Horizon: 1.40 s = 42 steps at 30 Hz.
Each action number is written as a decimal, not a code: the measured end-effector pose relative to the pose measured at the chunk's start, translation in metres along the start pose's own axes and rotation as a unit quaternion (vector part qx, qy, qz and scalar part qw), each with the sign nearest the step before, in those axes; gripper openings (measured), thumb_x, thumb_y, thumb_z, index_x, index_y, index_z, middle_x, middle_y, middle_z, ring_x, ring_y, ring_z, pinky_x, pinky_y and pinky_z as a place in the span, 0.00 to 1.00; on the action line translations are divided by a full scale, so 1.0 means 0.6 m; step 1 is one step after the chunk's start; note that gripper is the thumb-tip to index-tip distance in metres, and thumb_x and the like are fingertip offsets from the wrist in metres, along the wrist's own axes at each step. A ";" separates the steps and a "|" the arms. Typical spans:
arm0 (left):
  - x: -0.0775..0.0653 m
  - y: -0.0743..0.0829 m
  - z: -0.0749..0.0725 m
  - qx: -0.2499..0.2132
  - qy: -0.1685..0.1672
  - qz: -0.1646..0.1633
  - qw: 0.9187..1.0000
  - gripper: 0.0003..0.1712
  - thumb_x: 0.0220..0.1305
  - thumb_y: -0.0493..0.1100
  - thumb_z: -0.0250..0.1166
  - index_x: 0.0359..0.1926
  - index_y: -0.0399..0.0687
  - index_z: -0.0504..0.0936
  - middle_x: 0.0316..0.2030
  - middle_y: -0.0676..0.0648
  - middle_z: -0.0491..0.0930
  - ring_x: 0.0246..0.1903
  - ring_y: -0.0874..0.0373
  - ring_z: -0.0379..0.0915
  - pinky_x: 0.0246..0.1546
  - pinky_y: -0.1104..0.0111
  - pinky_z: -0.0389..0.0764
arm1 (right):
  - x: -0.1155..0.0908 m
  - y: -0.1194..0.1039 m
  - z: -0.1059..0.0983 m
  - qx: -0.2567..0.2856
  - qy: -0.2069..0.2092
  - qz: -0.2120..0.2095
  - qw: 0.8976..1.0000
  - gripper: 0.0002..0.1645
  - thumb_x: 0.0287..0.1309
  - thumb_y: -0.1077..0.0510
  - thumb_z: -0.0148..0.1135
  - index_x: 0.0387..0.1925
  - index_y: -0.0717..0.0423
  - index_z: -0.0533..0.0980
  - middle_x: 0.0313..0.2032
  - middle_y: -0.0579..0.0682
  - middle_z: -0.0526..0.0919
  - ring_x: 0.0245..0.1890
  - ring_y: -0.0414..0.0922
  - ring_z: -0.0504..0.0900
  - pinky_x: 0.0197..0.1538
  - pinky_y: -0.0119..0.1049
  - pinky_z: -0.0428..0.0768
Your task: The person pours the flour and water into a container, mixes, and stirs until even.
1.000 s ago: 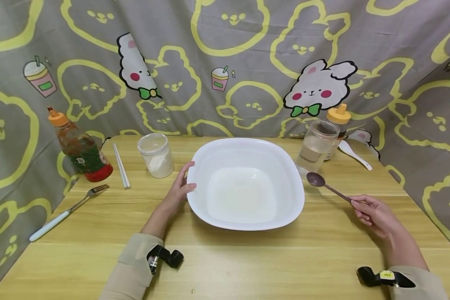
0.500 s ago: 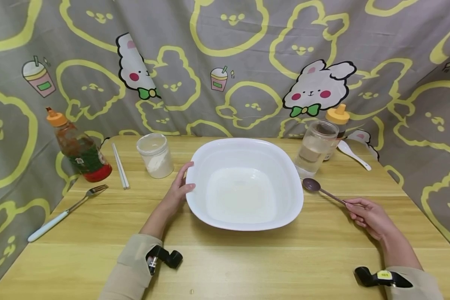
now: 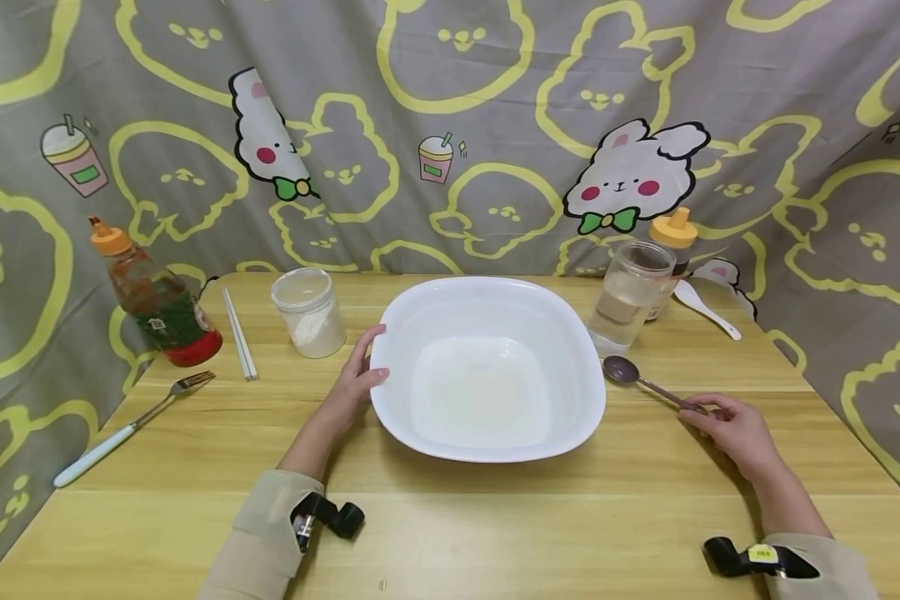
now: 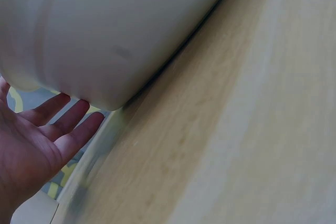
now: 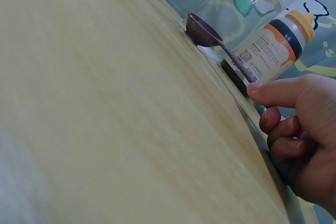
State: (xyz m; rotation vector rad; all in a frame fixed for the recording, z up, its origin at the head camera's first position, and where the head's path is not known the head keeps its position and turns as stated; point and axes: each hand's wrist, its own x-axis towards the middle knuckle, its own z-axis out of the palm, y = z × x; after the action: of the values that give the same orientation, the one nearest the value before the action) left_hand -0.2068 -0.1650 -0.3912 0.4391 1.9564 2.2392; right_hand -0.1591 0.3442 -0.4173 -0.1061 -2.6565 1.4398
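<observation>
A white basin [image 3: 487, 287] with rounded corners stands mid-table, with a little pale, see-through content on its floor. My left hand [image 3: 352, 387] holds its left rim, thumb and index finger at the edge. In the left wrist view, the other fingers [image 4: 73, 124] touch the outer wall from below. Right of the basin, my right hand [image 3: 738, 429] pinches the thin handle of a dark purple spoon [image 3: 621, 370] near its end. The spoon's bowl is low by the table, near the foot of a clear jar [image 3: 626, 304]. Other right-hand fingers are curled beneath in the right wrist view.
Behind the clear jar stands a yellow-capped bottle [image 3: 673, 233], with a white spoon [image 3: 708, 310] beside it. Left are a jar of white powder [image 3: 317, 321], chopsticks [image 3: 240, 337], a red sauce bottle [image 3: 161, 304] and a fork [image 3: 131, 429]. A patterned curtain [image 3: 450, 125] hangs behind.
The purple spoon has come down and slightly left toward the table. My right hand has moved left with it, its grip on the handle end shifting. My left hand stays on the basin.
</observation>
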 end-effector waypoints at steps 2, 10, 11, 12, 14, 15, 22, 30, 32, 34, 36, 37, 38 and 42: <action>0.000 0.000 0.000 0.000 0.001 -0.002 1.000 0.36 0.51 0.39 0.51 0.62 0.54 0.50 0.49 0.31 0.61 0.42 0.41 0.66 0.31 0.59 0.77 | 0.001 0.001 0.001 -0.032 0.006 -0.003 0.999 0.15 0.47 0.50 0.61 0.35 0.54 0.76 0.16 0.45 0.72 0.15 0.38 0.65 0.15 0.32 0.63; 0.000 0.002 -0.001 0.001 0.004 -0.005 1.000 0.36 0.51 0.38 0.51 0.62 0.54 0.50 0.49 0.32 0.61 0.39 0.49 0.69 0.31 0.59 0.77 | 0.002 0.003 0.005 -0.066 0.002 -0.020 0.998 0.21 0.48 0.51 0.60 0.37 0.66 0.73 0.14 0.49 0.73 0.11 0.38 0.65 0.11 0.32 0.63; 0.000 0.002 0.000 0.002 0.004 -0.005 1.000 0.36 0.51 0.38 0.50 0.62 0.54 0.50 0.49 0.32 0.61 0.39 0.50 0.69 0.31 0.59 0.77 | 0.002 0.004 0.005 -0.070 0.002 -0.022 0.997 0.21 0.48 0.51 0.60 0.37 0.66 0.73 0.14 0.49 0.73 0.11 0.39 0.65 0.11 0.32 0.63; 0.000 0.002 0.000 0.002 0.003 -0.004 1.000 0.36 0.51 0.38 0.50 0.62 0.54 0.50 0.49 0.32 0.61 0.38 0.51 0.69 0.31 0.59 0.77 | 0.002 0.004 0.005 -0.074 0.002 -0.023 0.997 0.21 0.48 0.51 0.60 0.37 0.66 0.73 0.14 0.49 0.73 0.11 0.39 0.65 0.11 0.32 0.63; 0.000 0.002 0.001 0.002 0.003 -0.003 1.000 0.36 0.51 0.38 0.50 0.62 0.54 0.50 0.49 0.33 0.61 0.38 0.51 0.70 0.31 0.59 0.77 | 0.003 0.005 0.004 -0.084 0.001 -0.026 0.996 0.20 0.49 0.52 0.59 0.37 0.65 0.73 0.13 0.49 0.73 0.10 0.39 0.65 0.11 0.32 0.63; 0.000 0.003 0.001 0.002 0.002 -0.002 1.000 0.36 0.50 0.39 0.50 0.62 0.54 0.49 0.49 0.33 0.61 0.38 0.51 0.70 0.31 0.59 0.77 | 0.003 0.005 0.004 -0.088 0.001 -0.026 0.996 0.20 0.49 0.52 0.59 0.38 0.65 0.73 0.13 0.50 0.73 0.10 0.39 0.65 0.11 0.32 0.63; 0.002 0.004 0.002 0.003 0.003 -0.005 1.000 0.36 0.50 0.39 0.51 0.62 0.54 0.50 0.49 0.33 0.61 0.39 0.49 0.69 0.31 0.59 0.77 | 0.004 0.003 0.003 -0.102 -0.011 -0.026 0.994 0.20 0.51 0.53 0.58 0.39 0.66 0.73 0.13 0.51 0.72 0.10 0.40 0.65 0.11 0.32 0.65; 0.002 0.005 0.001 0.003 -0.002 -0.003 1.000 0.36 0.51 0.38 0.51 0.62 0.54 0.49 0.48 0.33 0.62 0.38 0.49 0.70 0.30 0.59 0.77 | 0.004 0.003 0.000 -0.117 -0.023 -0.024 0.993 0.19 0.51 0.54 0.58 0.40 0.66 0.73 0.13 0.51 0.72 0.10 0.40 0.64 0.11 0.32 0.65; 0.003 0.005 0.001 0.001 -0.003 -0.003 1.000 0.37 0.50 0.38 0.51 0.62 0.53 0.49 0.48 0.33 0.62 0.38 0.50 0.70 0.30 0.58 0.77 | 0.005 0.002 -0.001 -0.121 -0.026 -0.022 0.992 0.20 0.50 0.54 0.58 0.40 0.66 0.73 0.13 0.51 0.73 0.10 0.40 0.65 0.11 0.32 0.65; 0.003 0.006 0.000 0.001 -0.002 -0.006 1.000 0.37 0.50 0.38 0.51 0.63 0.54 0.50 0.49 0.32 0.61 0.37 0.51 0.70 0.30 0.59 0.77 | 0.006 0.001 -0.002 -0.122 -0.031 -0.019 0.992 0.21 0.50 0.54 0.59 0.41 0.67 0.73 0.14 0.51 0.73 0.11 0.40 0.66 0.12 0.32 0.66; 0.003 0.006 -0.001 0.000 -0.002 -0.008 1.000 0.38 0.51 0.38 0.52 0.63 0.54 0.50 0.50 0.31 0.60 0.38 0.50 0.70 0.31 0.59 0.77 | 0.006 -0.001 -0.003 -0.120 -0.038 -0.014 0.992 0.23 0.49 0.53 0.59 0.43 0.67 0.72 0.14 0.52 0.73 0.11 0.40 0.66 0.11 0.32 0.66; 0.002 0.006 -0.002 -0.002 -0.002 -0.009 1.000 0.38 0.51 0.38 0.52 0.64 0.54 0.49 0.51 0.31 0.60 0.40 0.49 0.69 0.31 0.58 0.77 | 0.006 -0.003 -0.003 -0.116 -0.043 -0.011 0.992 0.25 0.49 0.52 0.59 0.44 0.67 0.71 0.14 0.51 0.73 0.11 0.40 0.65 0.11 0.32 0.66; 0.002 0.007 -0.003 -0.004 -0.003 -0.009 1.000 0.38 0.51 0.38 0.52 0.64 0.54 0.49 0.53 0.31 0.58 0.42 0.48 0.68 0.32 0.58 0.77 | 0.005 -0.006 -0.003 -0.110 -0.049 -0.006 0.993 0.27 0.48 0.51 0.60 0.45 0.67 0.71 0.15 0.51 0.73 0.10 0.39 0.65 0.11 0.32 0.65; 0.000 0.016 -0.013 0.009 -0.013 0.000 1.000 0.40 0.53 0.38 0.52 0.66 0.54 0.45 0.60 0.36 0.50 0.53 0.46 0.57 0.44 0.56 0.70 | 0.008 -0.034 -0.003 -0.064 -0.069 -0.015 0.995 0.31 0.51 0.51 0.58 0.51 0.68 0.65 0.15 0.53 0.74 0.10 0.39 0.64 0.11 0.33 0.66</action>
State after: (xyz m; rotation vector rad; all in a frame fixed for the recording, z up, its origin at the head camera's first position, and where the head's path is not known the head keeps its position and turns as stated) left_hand -0.2086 -0.1740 -0.3824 0.4689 1.9653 2.2071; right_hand -0.1637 0.3354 -0.3989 0.0243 -2.8472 1.3135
